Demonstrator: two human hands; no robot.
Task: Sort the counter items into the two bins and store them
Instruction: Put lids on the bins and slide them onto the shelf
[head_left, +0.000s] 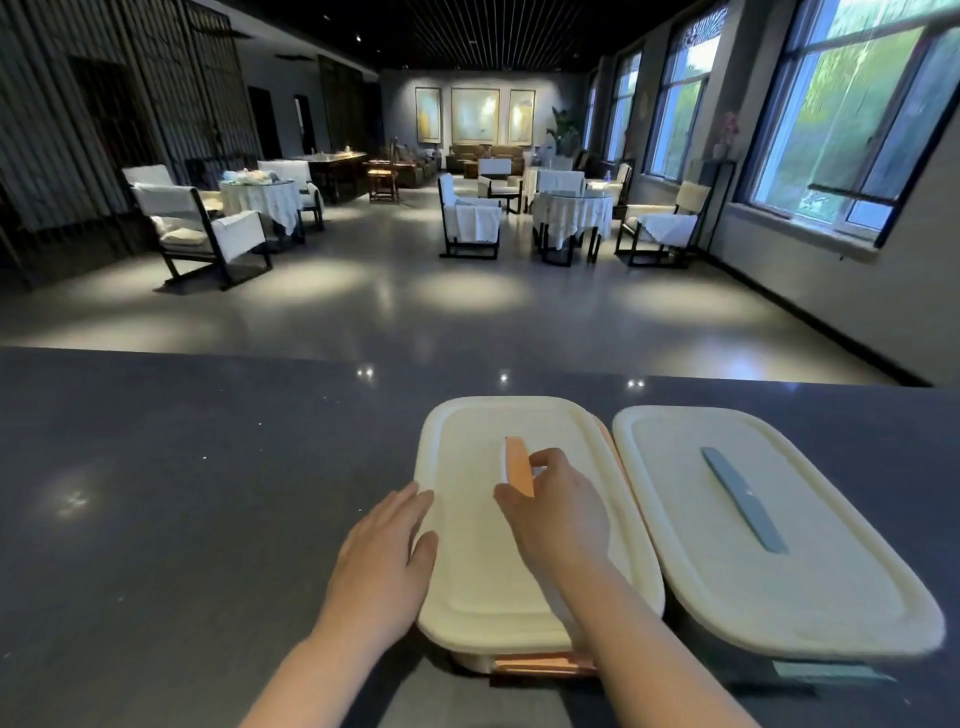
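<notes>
Two lidded bins stand side by side on the dark counter (182, 493). The left bin has a cream lid (467, 582) with an orange handle (518, 465) and an orange clasp at its near end. My right hand (558, 514) pinches that orange handle between thumb and fingers. My left hand (387, 556) rests flat with straight fingers against the lid's left edge. The right bin carries a cream lid (810, 587) with a blue-grey handle (743, 498), and neither hand touches it. The bins' contents are hidden under the lids.
The counter's far edge runs across the view at mid height; beyond it lies a lounge floor with white-draped chairs (202, 228) and round tables (571, 213). Windows (841, 130) line the right wall.
</notes>
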